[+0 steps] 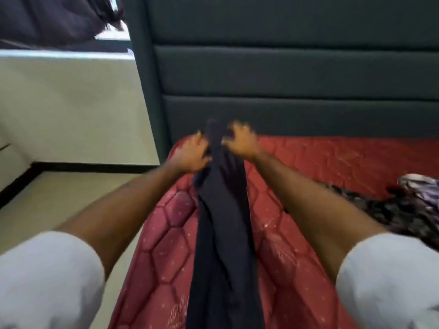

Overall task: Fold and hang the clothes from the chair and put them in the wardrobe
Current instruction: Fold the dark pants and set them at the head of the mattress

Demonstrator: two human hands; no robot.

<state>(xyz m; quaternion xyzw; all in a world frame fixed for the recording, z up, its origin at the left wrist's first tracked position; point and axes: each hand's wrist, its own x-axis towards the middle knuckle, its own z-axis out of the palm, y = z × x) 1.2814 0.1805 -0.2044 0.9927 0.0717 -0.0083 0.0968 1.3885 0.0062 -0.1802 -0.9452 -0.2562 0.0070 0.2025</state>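
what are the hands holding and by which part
Both hold the dark garment at its far end: left hand grips one side, right hand the other. Motion blur hides the finger detail.

A home bedroom: a red quilted mattress (332, 160) lies against a padded dark headboard (285, 74), with clothes (408, 203) heaped on it beside cream walls (71, 110).

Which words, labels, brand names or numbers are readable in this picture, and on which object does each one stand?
No text can be read in the head view.
Red mattress: pale marks near the lower edge and beside the right forearm may be printing, but they are too blurred to read.
Dark garment, gripped by the left hand and right hand: no label visible.
Patterned cloth: a print only, no letters.
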